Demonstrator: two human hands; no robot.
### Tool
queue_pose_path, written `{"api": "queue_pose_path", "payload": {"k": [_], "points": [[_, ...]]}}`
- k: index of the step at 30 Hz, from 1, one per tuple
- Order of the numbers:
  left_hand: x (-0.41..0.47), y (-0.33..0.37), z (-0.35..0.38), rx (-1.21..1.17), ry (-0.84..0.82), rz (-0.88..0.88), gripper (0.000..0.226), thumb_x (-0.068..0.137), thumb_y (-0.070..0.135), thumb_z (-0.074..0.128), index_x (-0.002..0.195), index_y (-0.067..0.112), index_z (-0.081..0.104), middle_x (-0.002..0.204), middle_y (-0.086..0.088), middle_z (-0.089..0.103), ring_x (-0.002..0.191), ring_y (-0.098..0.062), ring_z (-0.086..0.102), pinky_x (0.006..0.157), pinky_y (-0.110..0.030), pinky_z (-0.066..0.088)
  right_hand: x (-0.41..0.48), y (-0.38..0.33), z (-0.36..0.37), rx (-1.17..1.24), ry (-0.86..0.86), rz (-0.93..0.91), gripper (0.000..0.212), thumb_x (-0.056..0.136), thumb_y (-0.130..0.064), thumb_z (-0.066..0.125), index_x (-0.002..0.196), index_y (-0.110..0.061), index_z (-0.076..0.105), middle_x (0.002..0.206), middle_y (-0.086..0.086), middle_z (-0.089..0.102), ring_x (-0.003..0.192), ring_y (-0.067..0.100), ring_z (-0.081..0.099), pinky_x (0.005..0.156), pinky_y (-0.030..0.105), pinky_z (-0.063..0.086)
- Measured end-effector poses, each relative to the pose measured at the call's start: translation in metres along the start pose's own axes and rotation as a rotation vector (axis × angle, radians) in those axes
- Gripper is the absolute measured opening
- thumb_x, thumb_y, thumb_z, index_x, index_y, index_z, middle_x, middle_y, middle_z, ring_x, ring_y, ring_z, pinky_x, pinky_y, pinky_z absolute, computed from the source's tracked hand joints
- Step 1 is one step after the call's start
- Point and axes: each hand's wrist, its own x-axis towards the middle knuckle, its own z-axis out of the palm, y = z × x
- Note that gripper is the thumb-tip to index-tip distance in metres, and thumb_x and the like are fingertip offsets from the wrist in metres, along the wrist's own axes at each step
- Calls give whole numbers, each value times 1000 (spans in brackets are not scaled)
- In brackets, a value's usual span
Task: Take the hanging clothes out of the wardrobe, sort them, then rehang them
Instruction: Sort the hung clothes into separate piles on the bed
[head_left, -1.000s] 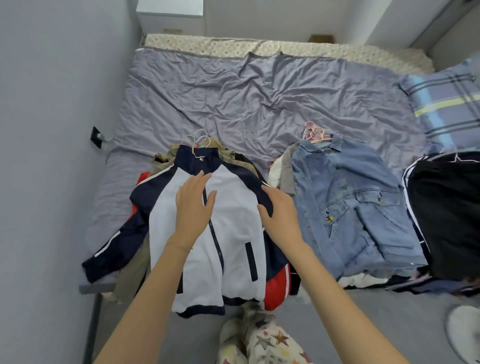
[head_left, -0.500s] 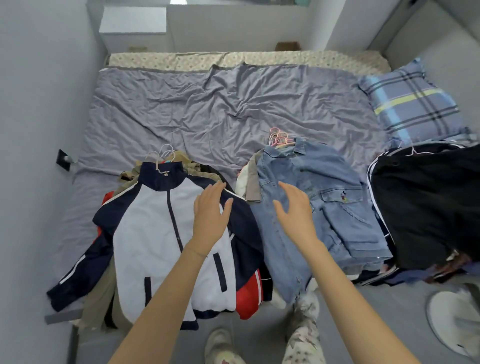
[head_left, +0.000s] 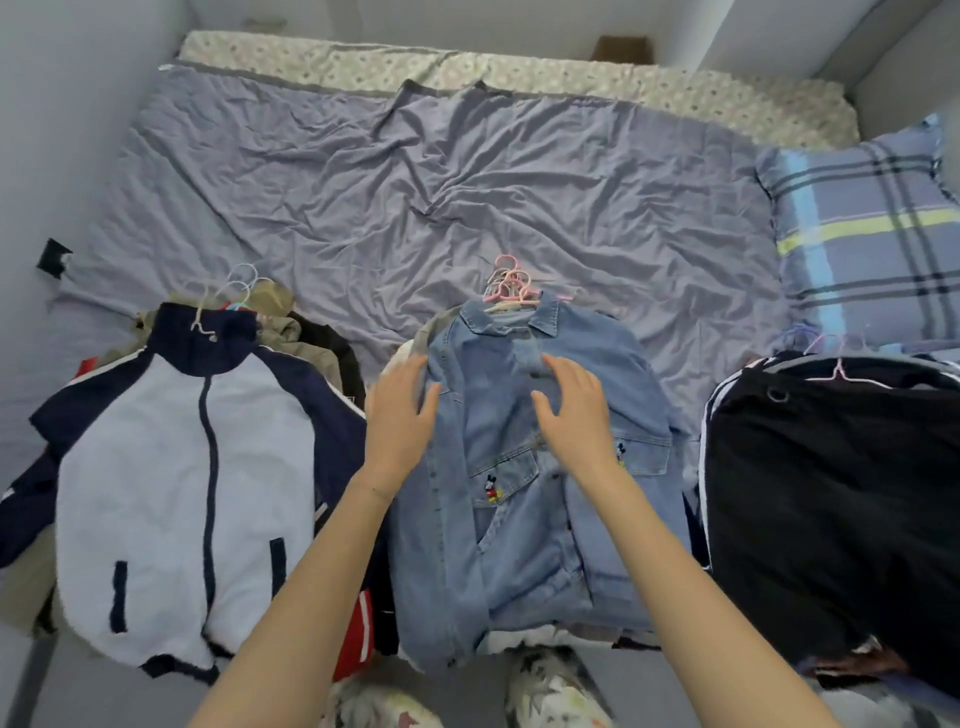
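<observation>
1. Fingers spread, gripping nothing: left hand and right hand both loose.
2. Both swing off the white jacket, lower left, over the denim shirt, centre frame.
3. Middle pile next, likely.

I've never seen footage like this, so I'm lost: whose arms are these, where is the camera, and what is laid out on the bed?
No machine: a person wears a wide-angle camera on the head, looking down at their own bare arms. The left hand and right hand are spread open over a light blue denim jacket, gripping nothing. It tops the middle pile on the grey-purple bed sheet, with pink hangers at its collar. Left of it lies a white and navy zip jacket, right of it a black garment.
</observation>
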Motion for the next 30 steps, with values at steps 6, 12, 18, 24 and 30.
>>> {"api": "queue_pose_path", "payload": {"k": [6,12,18,24,30], "points": [[47,2,80,45,-56,-140,47,98,23,57,141,8,47,138,-10,54,133,-30,44,111,-47,33,77,70,-6,-43,-85,7,51,99,-23,52,147,-13,38,152,5,38,141,24,28,117,39,25],[118,-40,153,108,-52,-223,53,99,29,53,146,7,40,147,-10,46,139,-26,38,114,-51,28,159,132,32,-42,-163,16,57,99,-28,52,151,-19,30,160,6,22,149,23,13,121,41,18],[181,-104,216,224,54,-146,42,100,25,48,137,6,47,131,-14,57,123,-34,49,106,-46,35,239,183,95,-170,-104,-103,60,99,-39,51,152,-22,29,162,5,17,150,23,11,122,44,12],[218,-135,247,355,168,-144,35,102,29,42,127,6,53,125,-16,58,115,-38,49,96,-46,35,290,221,126,-346,-60,-81,69,98,-55,38,155,-22,19,161,6,19,150,25,8,120,50,-1],[203,-139,237,133,197,-142,35,95,30,60,119,5,61,115,-12,65,110,-29,55,97,-39,40,283,225,114,-290,91,-114,52,95,-54,49,129,-15,48,125,11,55,118,33,45,105,44,28]]}}
